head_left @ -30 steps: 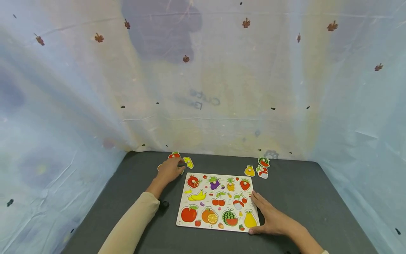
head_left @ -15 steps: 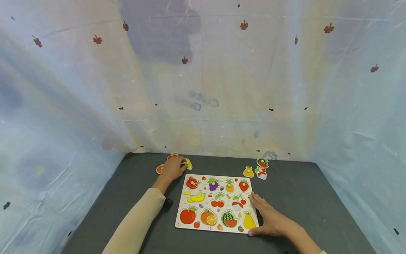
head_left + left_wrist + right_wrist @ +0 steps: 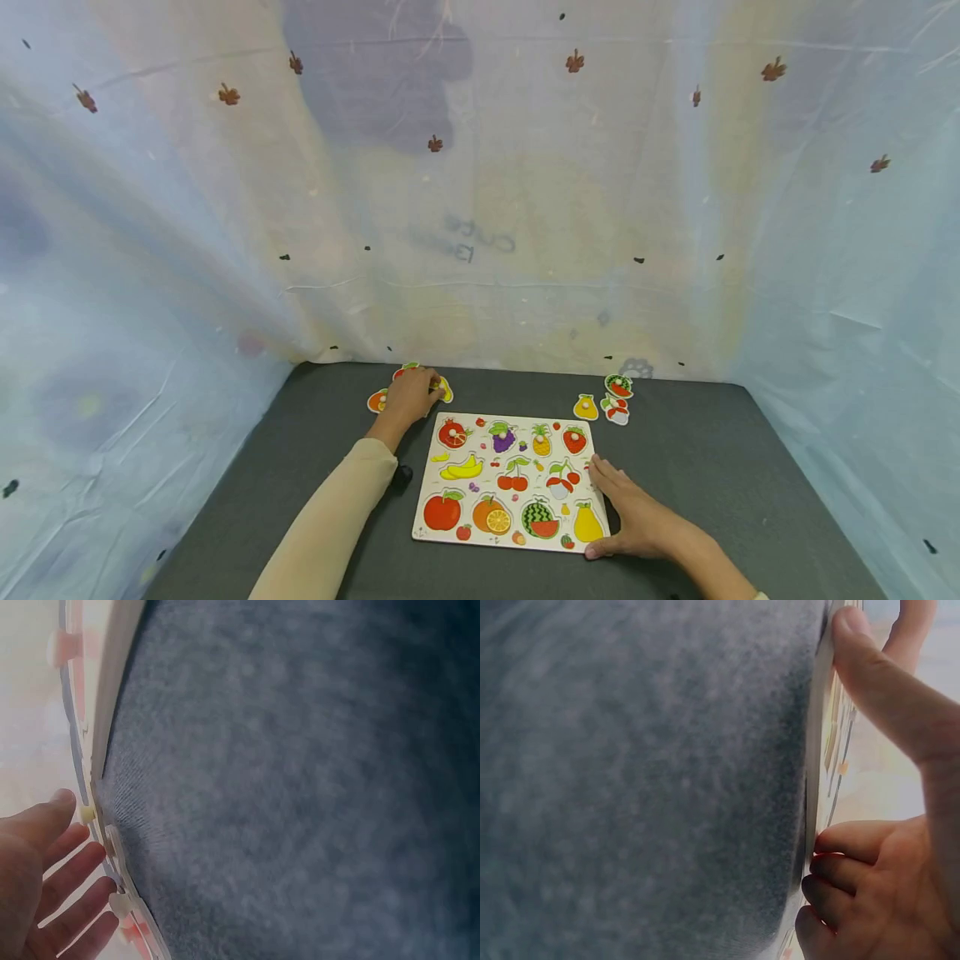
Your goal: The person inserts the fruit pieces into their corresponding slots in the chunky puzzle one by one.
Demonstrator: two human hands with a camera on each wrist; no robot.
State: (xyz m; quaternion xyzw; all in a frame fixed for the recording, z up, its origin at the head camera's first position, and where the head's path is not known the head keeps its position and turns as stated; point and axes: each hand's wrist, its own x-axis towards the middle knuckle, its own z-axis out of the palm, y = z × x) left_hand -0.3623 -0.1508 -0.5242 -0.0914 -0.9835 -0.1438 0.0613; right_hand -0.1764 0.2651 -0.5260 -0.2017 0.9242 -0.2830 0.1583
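A white fruit puzzle board (image 3: 480, 477) lies on the dark table, with knobbed pieces seated along its far row. My left hand (image 3: 408, 396) is over the yellow banana piece (image 3: 447, 390) beyond the board's far left corner. In the left wrist view, its thumb and index finger are apart, close on either side of a small yellow knob (image 3: 87, 814); whether they touch it is unclear. My right hand (image 3: 630, 512) rests against the board's right edge, fingers straight along it and thumb at the near corner. The right wrist view shows the fingertips (image 3: 821, 889) meeting that edge.
Partly behind the left hand lie a red fruit piece (image 3: 406, 369) and an orange piece (image 3: 377, 402). At the far right are a pear piece (image 3: 586, 407), a watermelon piece (image 3: 618, 386) and a red-and-white cherry piece (image 3: 616, 410). A patterned curtain (image 3: 480, 208) hangs behind the table.
My left hand has shifted slightly right onto the banana piece, uncovering more of the orange piece. The right hand keeps its place on the board; the head view has tilted a little.
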